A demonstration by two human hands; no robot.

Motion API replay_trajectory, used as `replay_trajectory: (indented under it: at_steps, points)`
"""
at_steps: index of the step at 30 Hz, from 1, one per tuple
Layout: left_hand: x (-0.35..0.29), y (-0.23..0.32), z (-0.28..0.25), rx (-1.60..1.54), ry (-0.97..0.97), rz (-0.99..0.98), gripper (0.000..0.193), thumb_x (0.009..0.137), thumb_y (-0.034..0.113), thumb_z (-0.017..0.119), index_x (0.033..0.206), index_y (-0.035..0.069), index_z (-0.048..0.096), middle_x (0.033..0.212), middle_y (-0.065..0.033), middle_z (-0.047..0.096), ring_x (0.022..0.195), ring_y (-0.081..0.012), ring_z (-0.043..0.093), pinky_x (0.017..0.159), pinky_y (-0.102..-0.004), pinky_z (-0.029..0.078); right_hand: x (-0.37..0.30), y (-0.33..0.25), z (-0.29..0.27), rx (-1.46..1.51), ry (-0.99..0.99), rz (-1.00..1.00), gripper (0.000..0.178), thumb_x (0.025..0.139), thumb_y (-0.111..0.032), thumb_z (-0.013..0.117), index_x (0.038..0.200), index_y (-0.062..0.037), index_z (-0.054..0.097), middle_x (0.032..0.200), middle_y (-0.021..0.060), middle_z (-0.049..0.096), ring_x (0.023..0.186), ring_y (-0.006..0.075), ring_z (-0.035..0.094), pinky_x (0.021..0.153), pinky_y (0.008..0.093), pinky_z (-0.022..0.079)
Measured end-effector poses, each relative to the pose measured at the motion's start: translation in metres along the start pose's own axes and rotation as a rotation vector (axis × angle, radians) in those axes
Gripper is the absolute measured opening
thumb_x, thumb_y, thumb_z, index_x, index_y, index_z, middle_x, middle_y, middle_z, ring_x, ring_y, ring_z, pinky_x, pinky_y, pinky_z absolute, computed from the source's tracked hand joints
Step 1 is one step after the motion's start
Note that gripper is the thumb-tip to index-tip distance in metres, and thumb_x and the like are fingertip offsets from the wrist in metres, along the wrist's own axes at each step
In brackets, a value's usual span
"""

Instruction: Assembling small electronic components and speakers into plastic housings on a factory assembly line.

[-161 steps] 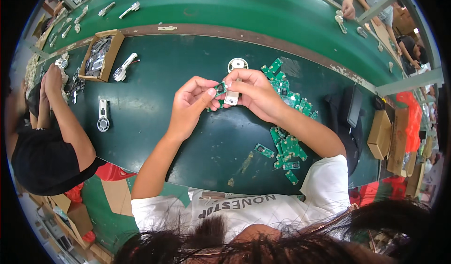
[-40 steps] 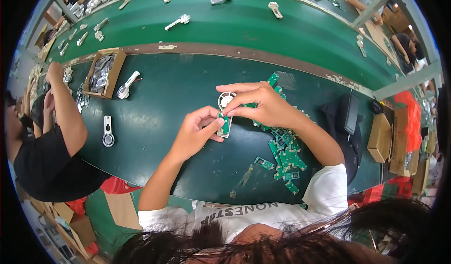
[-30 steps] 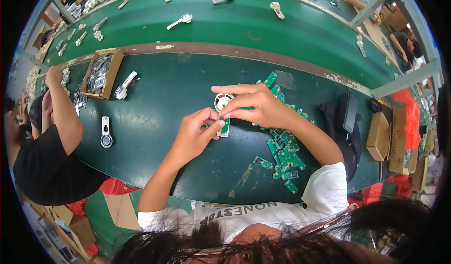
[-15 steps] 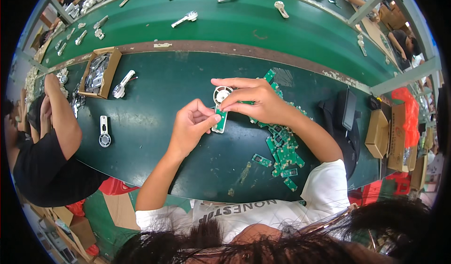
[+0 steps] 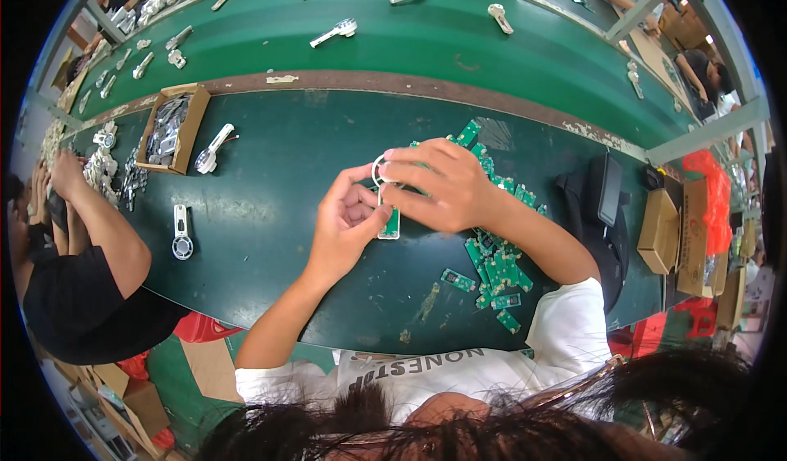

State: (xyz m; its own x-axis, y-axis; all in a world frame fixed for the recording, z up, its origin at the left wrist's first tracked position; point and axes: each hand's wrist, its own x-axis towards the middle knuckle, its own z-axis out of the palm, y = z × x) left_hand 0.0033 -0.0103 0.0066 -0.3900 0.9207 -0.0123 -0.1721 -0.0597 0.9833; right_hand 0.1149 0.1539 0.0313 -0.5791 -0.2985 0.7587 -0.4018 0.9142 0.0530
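Observation:
In front of me, my left hand (image 5: pixel 343 221) and my right hand (image 5: pixel 444 184) close together around a white handheld-fan housing (image 5: pixel 377 171). A green circuit board (image 5: pixel 391 225) lies in its handle end, which points toward me. My left thumb presses at the board's edge, with the fingers curled along the housing's left side. The right fingers bend over the round fan head and hide most of it. Just right of the housing spreads a pile of green circuit boards (image 5: pixel 492 266), partly under my right hand and forearm.
A white fan housing (image 5: pixel 182 231) and another with a wire (image 5: pixel 215 149) lie to the left. Behind them stands a cardboard box of grey parts (image 5: pixel 196 129). Fan parts dot the green conveyor belt (image 5: pixel 443 43). A co-worker's arm (image 5: pixel 106 215) is at far left, a black bag (image 5: pixel 602 207) right.
My right fingers have come down over the fan head, and my left index finger has stretched up along its side. Parts on the belt have shifted slightly right. The co-worker's arm has moved left.

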Motion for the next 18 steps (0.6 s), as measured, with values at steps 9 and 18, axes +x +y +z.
replay_trajectory:
  at_steps: [9,18]
  points:
    - [-0.002,0.006,0.008,-0.211,0.066,-0.152,0.051,0.087,-0.002,0.060,0.131,0.002,0.036,0.092,-0.0076,0.057,0.077,-0.0128,0.063,0.068,-0.0297,0.060,0.000,0.002,-0.003,0.263,-0.068,0.174,0.021,0.069,-0.001,0.074,0.087,-0.0045,0.063,0.112,0.0144,0.057,0.102,0.0318,0.060,0.074,0.0384,0.053]
    - [0.003,0.006,0.006,-0.146,0.030,-0.145,0.053,0.085,-0.004,0.061,0.130,0.003,0.035,0.089,-0.0088,0.061,0.078,-0.0131,0.064,0.066,-0.0283,0.058,0.003,0.002,-0.002,0.184,-0.152,0.292,0.015,0.070,-0.007,0.072,0.080,-0.0065,0.061,0.102,0.0079,0.057,0.096,0.0256,0.060,0.078,0.0390,0.048]
